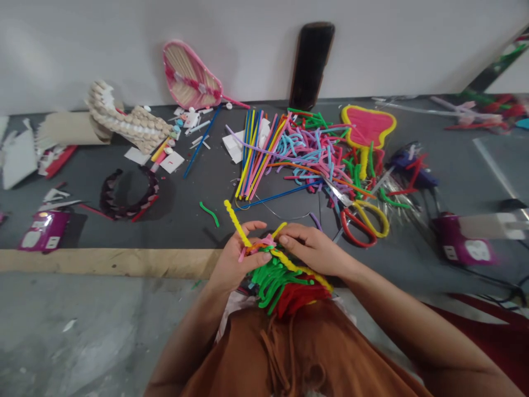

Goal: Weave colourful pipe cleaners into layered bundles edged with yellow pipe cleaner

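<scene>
Yellow pipe cleaner rises at lower centre, pinched in the left hand. The right hand curls closed, palm down, on the green-and-red bundle over the lap. Scissors lie near, right of centre.

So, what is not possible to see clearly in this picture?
All in the head view:
Right hand: its own fingers hide whether it pinches the yellow pipe cleaner or only rests on it.
Green and red bundle: how its strands join is hidden under the left hand.
Purple box at right: blurred, label unreadable.
Colourful things top right: blurred, cut by the edge.
</scene>
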A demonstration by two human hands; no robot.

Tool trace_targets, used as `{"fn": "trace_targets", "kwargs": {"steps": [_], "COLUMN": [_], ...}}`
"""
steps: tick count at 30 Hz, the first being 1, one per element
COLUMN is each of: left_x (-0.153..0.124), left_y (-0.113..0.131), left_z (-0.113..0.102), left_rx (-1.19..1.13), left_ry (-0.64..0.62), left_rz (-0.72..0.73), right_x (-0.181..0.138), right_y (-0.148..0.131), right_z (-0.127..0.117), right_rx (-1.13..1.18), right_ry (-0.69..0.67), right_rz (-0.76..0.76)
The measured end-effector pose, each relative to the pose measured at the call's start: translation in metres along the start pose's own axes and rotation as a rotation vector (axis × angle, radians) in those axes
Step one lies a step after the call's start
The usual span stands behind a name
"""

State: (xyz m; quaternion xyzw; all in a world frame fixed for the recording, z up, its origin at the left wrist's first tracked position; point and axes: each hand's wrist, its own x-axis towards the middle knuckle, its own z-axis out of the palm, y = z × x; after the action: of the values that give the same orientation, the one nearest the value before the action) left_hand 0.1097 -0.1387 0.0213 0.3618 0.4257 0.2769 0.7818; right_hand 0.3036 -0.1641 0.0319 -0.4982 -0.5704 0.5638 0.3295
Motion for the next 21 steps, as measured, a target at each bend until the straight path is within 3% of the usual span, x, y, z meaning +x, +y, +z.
{"fn": "trace_targets", "kwargs": {"steps": [3, 6, 11, 21], "left_x": [-0.001, -0.002, -0.002, 0.002], "left_y": [-0.001, -0.003, -0.005, -0.008], "left_z": [0.000, -0.001, -0.005, -0.005], "left_rx": [0.005, 0.009, -0.001, -0.031], "left_ry": [-0.002, 0.006, -0.001, 0.035], "left_rz": [0.003, 0.004, 0.003, -0.003], "right_x": [0.007, 0.012, 0.013, -0.010], "right_y": [0.004, 0.007, 0.008, 0.002], "right_z": [0.003, 0.005, 0.003, 0.005], "right_rx": [0.296, 0.466, 0.418, 0.143], "right_ry": [0.010, 0.134, 0.327, 0.474], "right_rz": [0.119, 0.179, 0.151, 0.026]}}
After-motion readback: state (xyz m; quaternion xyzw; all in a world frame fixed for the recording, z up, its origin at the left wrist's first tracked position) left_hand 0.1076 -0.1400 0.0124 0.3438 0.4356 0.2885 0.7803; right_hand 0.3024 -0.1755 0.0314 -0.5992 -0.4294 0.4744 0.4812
